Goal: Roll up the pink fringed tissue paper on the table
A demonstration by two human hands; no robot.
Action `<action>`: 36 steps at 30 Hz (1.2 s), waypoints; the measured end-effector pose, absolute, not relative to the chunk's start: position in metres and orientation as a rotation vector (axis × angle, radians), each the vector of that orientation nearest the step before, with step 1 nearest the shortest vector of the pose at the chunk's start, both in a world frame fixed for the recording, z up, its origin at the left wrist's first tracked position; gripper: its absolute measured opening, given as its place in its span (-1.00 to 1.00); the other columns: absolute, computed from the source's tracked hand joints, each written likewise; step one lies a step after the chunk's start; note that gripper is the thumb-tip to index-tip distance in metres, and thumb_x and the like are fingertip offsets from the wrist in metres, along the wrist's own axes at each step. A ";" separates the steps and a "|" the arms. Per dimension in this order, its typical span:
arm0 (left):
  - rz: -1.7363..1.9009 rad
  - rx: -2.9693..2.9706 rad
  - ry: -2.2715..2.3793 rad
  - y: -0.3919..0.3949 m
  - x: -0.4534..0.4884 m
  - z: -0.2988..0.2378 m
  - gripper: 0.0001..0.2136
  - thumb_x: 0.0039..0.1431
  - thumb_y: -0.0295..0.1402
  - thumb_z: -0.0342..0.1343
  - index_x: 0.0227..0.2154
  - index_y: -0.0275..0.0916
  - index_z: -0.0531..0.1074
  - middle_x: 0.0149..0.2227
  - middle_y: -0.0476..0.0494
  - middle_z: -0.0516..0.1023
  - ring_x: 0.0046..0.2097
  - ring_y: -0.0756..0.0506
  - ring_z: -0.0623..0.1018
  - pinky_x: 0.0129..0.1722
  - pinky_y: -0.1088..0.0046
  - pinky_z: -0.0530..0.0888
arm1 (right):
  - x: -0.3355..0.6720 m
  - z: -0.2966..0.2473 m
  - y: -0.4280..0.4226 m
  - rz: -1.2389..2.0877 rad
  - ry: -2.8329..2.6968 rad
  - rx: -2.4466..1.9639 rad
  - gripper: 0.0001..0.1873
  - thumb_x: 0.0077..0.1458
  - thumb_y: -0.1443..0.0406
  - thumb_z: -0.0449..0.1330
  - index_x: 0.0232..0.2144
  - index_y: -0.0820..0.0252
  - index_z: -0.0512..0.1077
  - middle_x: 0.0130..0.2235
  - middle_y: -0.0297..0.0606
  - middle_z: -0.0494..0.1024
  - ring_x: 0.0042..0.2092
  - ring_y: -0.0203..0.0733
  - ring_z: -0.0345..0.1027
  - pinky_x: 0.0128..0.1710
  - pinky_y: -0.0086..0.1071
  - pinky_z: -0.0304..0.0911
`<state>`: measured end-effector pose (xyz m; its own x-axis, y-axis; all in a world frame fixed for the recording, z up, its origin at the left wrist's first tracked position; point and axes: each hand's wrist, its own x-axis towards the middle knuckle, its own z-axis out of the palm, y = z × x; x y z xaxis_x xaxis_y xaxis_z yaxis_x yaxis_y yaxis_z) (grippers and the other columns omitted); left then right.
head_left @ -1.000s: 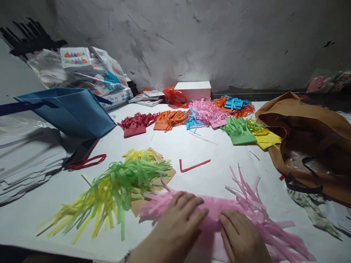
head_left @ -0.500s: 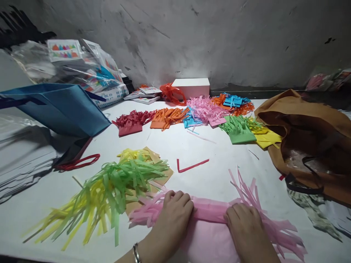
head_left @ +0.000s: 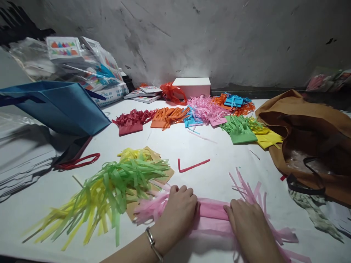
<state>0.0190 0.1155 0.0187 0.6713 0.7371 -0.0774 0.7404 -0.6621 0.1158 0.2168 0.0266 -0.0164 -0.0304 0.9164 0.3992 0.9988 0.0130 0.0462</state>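
Observation:
A pink fringed tissue-paper tassel sheet (head_left: pixel 214 210) lies in front of me, with its strips fanning out to both sides and a flat folded band in the middle. My left hand (head_left: pixel 181 206) is closed on the band's left end, a silver bracelet on its wrist. At the right end, my right hand (head_left: pixel 245 221) has its fingers curled over the paper, the thumb toward the middle. Beside my left hand lie green fringed paper (head_left: pixel 131 179) and yellow fringed paper (head_left: pixel 95 206), partly over brown paper (head_left: pixel 166 175).
Folded fringed bundles in red (head_left: pixel 131 128), orange (head_left: pixel 161 122), pink (head_left: pixel 203 106) and green (head_left: pixel 242 135) line the back. A blue bag (head_left: pixel 68 106) stands left, a brown bag (head_left: pixel 276 160) right. A red strip (head_left: pixel 193 167) lies mid-table; a white box (head_left: pixel 191 87) sits by the wall.
The pink sheet's near part has drawn up, so less of it spreads toward me. My left hand has shifted slightly right and up, and both hands still grip the band.

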 end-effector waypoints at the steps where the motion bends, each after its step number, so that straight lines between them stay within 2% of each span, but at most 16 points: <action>1: -0.030 2.745 1.223 0.116 0.020 0.019 -0.72 0.31 -0.46 -0.02 -0.48 -0.26 0.52 -0.37 -0.20 0.56 -0.28 -0.21 0.47 -0.25 0.14 0.23 | 0.216 -0.012 0.026 -0.470 -2.008 -1.972 -0.65 0.36 0.34 -0.05 -0.51 0.07 0.25 -0.54 -0.32 0.37 -0.48 -0.07 0.31 -0.33 -0.16 0.03; 4: -0.016 2.747 1.229 0.116 0.021 0.018 -0.73 0.30 -0.47 0.00 -0.49 -0.26 0.51 -0.38 -0.18 0.56 -0.28 -0.20 0.47 -0.25 0.16 0.23 | 0.211 -0.001 0.025 -0.431 -2.025 -1.691 -0.81 0.29 0.46 0.01 -0.27 0.20 0.41 -0.29 -0.18 0.49 -0.21 -0.03 0.37 -0.09 -0.10 0.16; 6: -0.011 2.750 1.232 0.115 0.022 0.019 -0.75 0.29 -0.46 0.02 -0.49 -0.25 0.50 -0.39 -0.17 0.55 -0.28 -0.19 0.46 -0.23 0.17 0.24 | 0.205 0.000 0.026 -0.369 -2.113 -1.450 -0.72 0.20 0.58 0.01 -0.22 0.23 0.44 -0.26 -0.21 0.50 -0.18 -0.09 0.33 0.00 -0.13 0.15; 9: 0.024 2.750 1.286 0.113 0.020 0.022 -0.79 0.30 -0.48 0.02 -0.43 -0.26 0.49 -0.35 -0.17 0.53 -0.25 -0.21 0.45 -0.17 0.13 0.26 | 0.197 -0.009 0.028 -0.340 -2.153 -1.373 -0.67 0.15 0.62 -0.03 -0.40 0.22 0.42 -0.41 -0.26 0.41 -0.33 -0.15 0.21 -0.17 -0.22 0.14; 11: 0.146 2.777 1.238 0.111 0.016 0.025 -0.92 0.28 -0.45 0.09 -0.31 -0.26 0.47 -0.23 -0.20 0.53 -0.17 -0.23 0.43 -0.07 0.08 0.25 | 0.195 -0.015 0.029 -0.360 -2.120 -1.391 -0.65 0.15 0.63 -0.04 -0.48 0.21 0.38 -0.45 -0.27 0.36 -0.37 -0.16 0.15 -0.24 -0.23 0.08; 14: 0.374 2.886 0.925 0.107 0.009 0.028 -0.93 0.29 -0.43 0.15 -0.18 -0.22 0.43 -0.08 -0.13 0.51 -0.04 -0.20 0.39 0.16 0.04 0.12 | 0.195 -0.014 0.028 -0.338 -2.093 -1.360 -0.68 0.20 0.60 -0.03 -0.44 0.20 0.37 -0.45 -0.30 0.34 -0.36 -0.18 0.18 -0.22 -0.25 0.08; 15: 0.410 2.925 0.817 0.106 0.007 0.028 -0.95 0.33 -0.46 0.11 -0.20 -0.20 0.41 -0.10 -0.09 0.51 -0.05 -0.17 0.39 0.20 0.05 0.07 | 0.194 -0.012 0.028 -0.303 -2.077 -1.352 -0.72 0.23 0.56 -0.02 -0.39 0.20 0.38 -0.43 -0.30 0.36 -0.34 -0.18 0.21 -0.20 -0.25 0.09; 17: 0.420 2.978 0.680 0.105 0.004 0.025 -0.87 0.38 -0.53 0.02 -0.28 -0.20 0.38 -0.21 -0.02 0.51 -0.13 -0.11 0.39 0.20 0.10 0.04 | 0.192 -0.008 0.027 -0.269 -2.081 -1.354 -0.76 0.26 0.51 -0.01 -0.32 0.20 0.40 -0.39 -0.29 0.40 -0.31 -0.18 0.24 -0.18 -0.25 0.10; 22: 0.382 2.942 0.612 0.102 -0.001 0.016 -0.82 0.37 -0.51 0.06 -0.38 -0.20 0.33 -0.36 0.03 0.47 -0.24 -0.09 0.36 0.11 0.19 0.10 | 0.191 -0.009 0.020 -0.393 -2.181 -1.360 -0.63 0.19 0.61 -0.07 -0.51 0.17 0.34 -0.50 -0.33 0.32 -0.42 -0.20 0.15 -0.17 -0.24 0.14; 24: 0.378 2.921 0.589 0.100 -0.005 0.014 -0.84 0.36 -0.48 0.11 -0.37 -0.20 0.34 -0.37 0.05 0.48 -0.25 -0.08 0.36 0.12 0.19 0.09 | 0.196 -0.017 0.012 -0.394 -2.181 -1.302 -0.63 0.19 0.61 -0.08 -0.40 0.22 0.43 -0.45 -0.29 0.41 -0.36 -0.19 0.24 -0.03 -0.22 0.18; 27: 0.380 2.880 0.551 0.094 -0.009 0.011 -0.89 0.33 -0.45 0.16 -0.34 -0.20 0.38 -0.37 0.05 0.50 -0.25 -0.08 0.36 0.08 0.21 0.11 | 0.205 -0.030 0.000 -0.429 -2.104 -1.292 -0.60 0.25 0.58 -0.11 -0.19 0.26 0.49 -0.23 -0.21 0.57 -0.11 -0.12 0.37 0.18 -0.17 0.09; 30: 0.410 2.754 0.728 0.087 -0.009 0.010 -0.88 0.28 -0.55 0.14 -0.31 -0.19 0.42 -0.32 0.02 0.53 -0.23 -0.11 0.37 -0.01 0.20 0.15 | 0.209 -0.038 -0.004 -0.370 -2.041 -1.440 -0.63 0.30 0.52 -0.12 -0.17 0.21 0.47 -0.15 -0.20 0.56 -0.06 -0.08 0.34 0.12 -0.18 0.10; 33: 0.392 2.625 0.979 0.081 -0.004 0.014 -0.82 0.27 -0.60 0.04 -0.36 -0.20 0.43 -0.30 -0.05 0.53 -0.20 -0.15 0.38 -0.05 0.14 0.17 | 0.207 -0.037 0.003 -0.326 -2.007 -1.604 -0.65 0.32 0.47 -0.12 -0.31 0.14 0.42 -0.30 -0.25 0.48 -0.22 -0.09 0.28 -0.05 -0.16 0.10; 36: 0.322 2.566 1.152 0.081 0.002 0.020 -0.83 0.28 -0.53 0.00 -0.38 -0.23 0.44 -0.23 -0.14 0.51 -0.15 -0.21 0.39 -0.08 0.09 0.19 | 0.204 -0.034 0.012 -0.347 -1.962 -1.789 -0.64 0.33 0.41 -0.11 -0.45 0.08 0.34 -0.42 -0.28 0.39 -0.32 -0.03 0.20 -0.17 -0.11 0.03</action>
<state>0.0018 0.0806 0.0198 0.6512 0.7550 0.0771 0.6854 -0.6287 0.3674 0.2039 0.0118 -0.0340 -0.0488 0.8693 0.4919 0.9853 0.1226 -0.1189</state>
